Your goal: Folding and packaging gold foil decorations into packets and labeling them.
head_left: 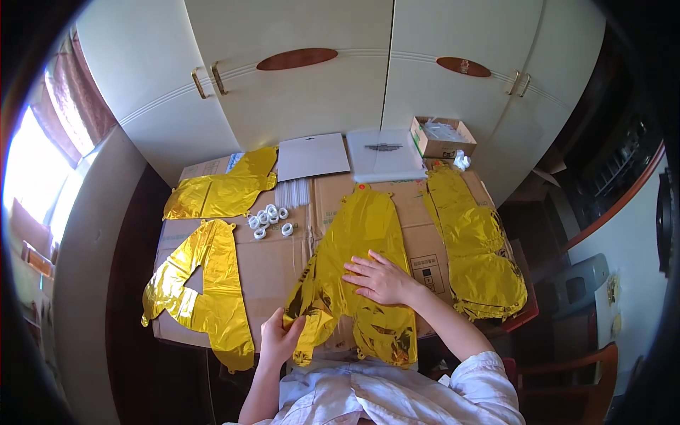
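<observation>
A flat, deflated gold foil balloon lies in front of me, its lower part split into two legs. My left hand is closed on the edge of its left leg, thumb on top, where the foil is folded and crumpled. My right hand rests flat on the middle of the foil, fingers spread toward the left. To the left lies another gold foil balloon, A-shaped with a triangular hole. Beyond it is a bent gold foil piece. On the right, more gold foil balloons appear layered in a pile.
Flattened cardboard covers the table. Several white rolls sit beside clear thin strips. At the back are a white board, a clear plastic packet and an open box. Pale cabinets stand behind; a wooden chair is right.
</observation>
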Tool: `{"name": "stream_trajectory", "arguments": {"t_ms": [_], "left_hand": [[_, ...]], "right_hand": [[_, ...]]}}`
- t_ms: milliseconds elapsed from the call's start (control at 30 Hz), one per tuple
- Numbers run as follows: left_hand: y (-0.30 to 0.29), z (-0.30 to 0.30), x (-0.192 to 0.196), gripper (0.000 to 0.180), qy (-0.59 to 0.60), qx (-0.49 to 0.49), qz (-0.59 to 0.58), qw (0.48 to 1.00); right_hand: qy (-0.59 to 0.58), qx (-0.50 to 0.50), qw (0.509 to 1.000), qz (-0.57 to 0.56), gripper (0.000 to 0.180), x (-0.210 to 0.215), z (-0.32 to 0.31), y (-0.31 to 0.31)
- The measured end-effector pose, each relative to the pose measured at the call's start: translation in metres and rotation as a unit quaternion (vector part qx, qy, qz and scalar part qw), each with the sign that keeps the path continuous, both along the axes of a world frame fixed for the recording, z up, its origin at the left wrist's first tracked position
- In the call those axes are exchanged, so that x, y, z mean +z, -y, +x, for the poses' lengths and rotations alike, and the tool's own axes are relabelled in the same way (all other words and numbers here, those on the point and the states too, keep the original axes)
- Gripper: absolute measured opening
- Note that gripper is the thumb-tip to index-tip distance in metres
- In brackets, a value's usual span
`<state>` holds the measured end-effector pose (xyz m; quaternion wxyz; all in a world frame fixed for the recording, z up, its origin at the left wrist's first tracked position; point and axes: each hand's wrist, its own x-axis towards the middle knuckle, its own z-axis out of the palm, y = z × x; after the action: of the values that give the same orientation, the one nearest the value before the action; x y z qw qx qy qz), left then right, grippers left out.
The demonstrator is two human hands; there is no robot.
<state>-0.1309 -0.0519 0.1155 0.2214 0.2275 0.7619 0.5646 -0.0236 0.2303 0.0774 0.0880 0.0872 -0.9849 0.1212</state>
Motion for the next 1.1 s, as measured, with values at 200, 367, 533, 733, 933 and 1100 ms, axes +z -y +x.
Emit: {"name": "stream_trajectory", "arguments": {"t_ms": [200,367,533,733,933,1100], "left_hand": [[-0.031,0.026,0.036,0.019,-0.2,-0.137,-0.005,0.97],[-0.075,0.05,0.027,0.017,-0.367,-0.204,0.001,0.908],[-0.098,0.063,0.009,0.02,-0.382,-0.269,-0.031,0.883],[-0.104,0.036,0.013,0.024,-0.407,-0.244,-0.018,0.88],[-0.123,-0.034,-0.007,0.049,-0.421,-0.218,-0.135,0.87],[-0.137,-0.064,-0.017,0.057,-0.418,-0.281,-0.145,0.851]], "right_hand": [[-0.131,-0.051,0.984,-0.111,0.035,0.021,0.005,0.003],[0.016,-0.165,0.854,-0.492,0.04,0.041,0.018,0.013],[0.048,-0.199,0.855,-0.477,0.036,0.041,0.028,0.014],[-0.053,-0.212,0.948,-0.231,0.028,0.031,0.039,0.01],[-0.141,-0.15,0.97,-0.128,0.01,0.017,0.045,0.006],[-0.127,-0.168,0.962,-0.175,0.007,0.005,0.047,0.001]]}}
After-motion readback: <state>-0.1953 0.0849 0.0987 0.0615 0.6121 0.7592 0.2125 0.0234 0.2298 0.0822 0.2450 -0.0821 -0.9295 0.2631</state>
